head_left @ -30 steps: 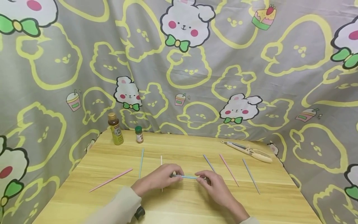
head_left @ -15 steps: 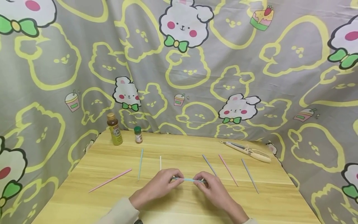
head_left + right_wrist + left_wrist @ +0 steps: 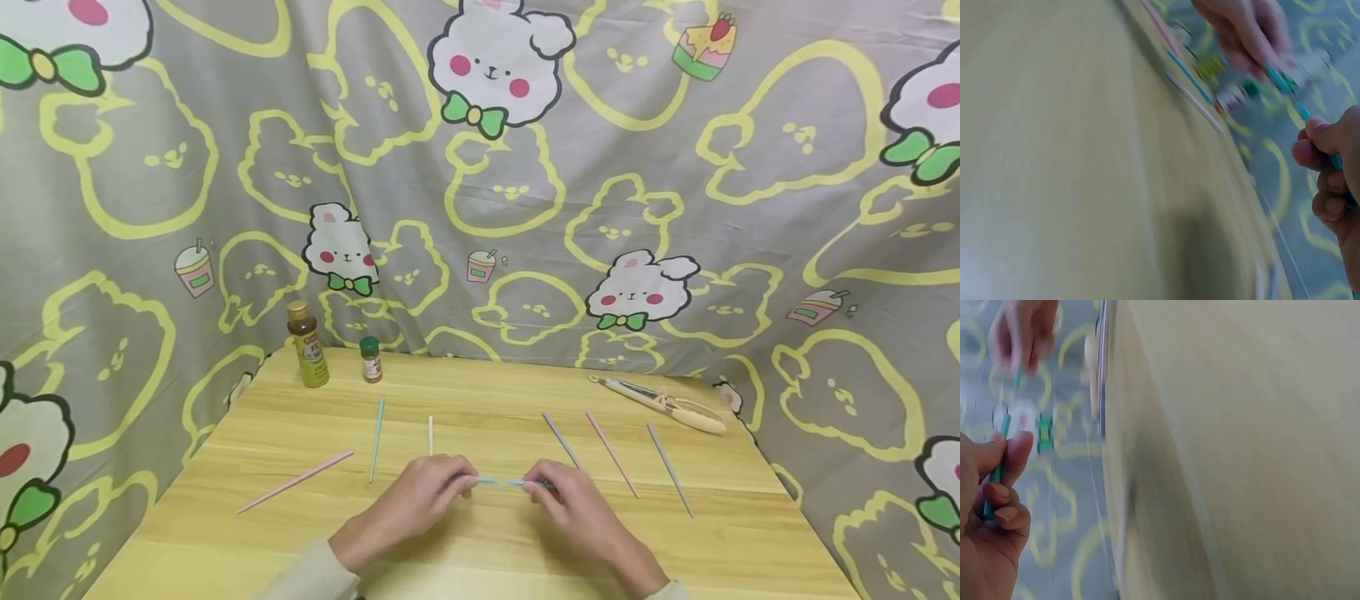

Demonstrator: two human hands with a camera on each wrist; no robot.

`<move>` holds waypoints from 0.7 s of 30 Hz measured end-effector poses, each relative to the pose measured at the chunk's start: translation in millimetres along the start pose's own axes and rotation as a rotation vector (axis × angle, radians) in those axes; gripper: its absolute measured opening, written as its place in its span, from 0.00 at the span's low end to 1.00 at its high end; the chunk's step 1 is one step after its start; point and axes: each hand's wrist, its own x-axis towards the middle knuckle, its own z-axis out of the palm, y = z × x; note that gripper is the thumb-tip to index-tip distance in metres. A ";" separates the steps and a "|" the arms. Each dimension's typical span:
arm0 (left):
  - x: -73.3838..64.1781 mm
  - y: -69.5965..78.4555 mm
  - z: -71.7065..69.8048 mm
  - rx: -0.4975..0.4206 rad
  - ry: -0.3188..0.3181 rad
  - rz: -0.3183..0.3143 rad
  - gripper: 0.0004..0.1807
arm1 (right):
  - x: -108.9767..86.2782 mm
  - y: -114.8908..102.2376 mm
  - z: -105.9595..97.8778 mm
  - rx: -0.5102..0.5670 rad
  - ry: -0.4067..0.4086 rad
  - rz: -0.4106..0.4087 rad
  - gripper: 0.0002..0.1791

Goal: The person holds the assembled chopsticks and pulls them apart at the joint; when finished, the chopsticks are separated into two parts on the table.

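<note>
Over the middle of the table, my left hand [image 3: 427, 496] pinches a short blue straw piece [image 3: 486, 479] between thumb and fingers. Facing it, my right hand [image 3: 573, 500] pinches another blue straw piece [image 3: 515, 482]. The two ends point at each other with a small gap between them. In the left wrist view, the left straw piece [image 3: 997, 469] runs down into the curled fingers. The right wrist view shows the right piece [image 3: 1302, 112] poking out past the thumb. Its rest is mostly hidden by the fingers.
Left of the hands lie a pink straw [image 3: 296, 482], a teal straw [image 3: 377, 439] and a white straw [image 3: 431, 435]. Right lie a blue [image 3: 561, 440], a pink [image 3: 612, 455] and a grey-blue straw [image 3: 670, 470]. Behind are a sauce bottle [image 3: 311, 354], spice jar [image 3: 371, 362] and tongs [image 3: 663, 404].
Earlier, one unbroken length of blue straw spanned both hands. Now it is in two parts, and the left hand has drawn slightly left, leaving a gap.
</note>
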 end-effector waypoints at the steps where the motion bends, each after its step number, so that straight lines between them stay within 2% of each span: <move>1: -3.2 -4.6 -5.9 -0.007 0.012 -0.038 0.11 | -2.6 3.0 -6.2 0.000 0.017 0.034 0.03; 4: -15.0 -21.9 -27.6 0.007 0.057 -0.131 0.11 | -11.5 15.9 -30.8 -0.012 0.075 0.185 0.02; 6: -22.4 -31.8 -41.6 0.028 0.074 -0.155 0.10 | -16.6 23.4 -47.3 -0.017 0.084 0.317 0.04; 8: -26.6 -38.6 -51.9 0.068 0.087 -0.160 0.10 | -18.9 29.9 -59.1 -0.046 0.094 0.384 0.06; 10: -27.6 -44.4 -58.9 0.101 0.087 -0.161 0.09 | -20.1 36.0 -66.5 -0.090 0.105 0.394 0.07; 14: -23.0 -53.9 -65.4 0.137 0.069 -0.158 0.11 | -16.8 46.1 -70.0 -0.161 0.136 0.343 0.09; 19: -6.0 -64.2 -65.6 0.155 0.083 -0.162 0.10 | -0.2 57.9 -62.3 -0.212 0.154 0.284 0.08; 21: 3.3 -66.5 -65.6 0.164 0.087 -0.181 0.09 | 9.3 62.7 -58.1 -0.230 0.146 0.283 0.07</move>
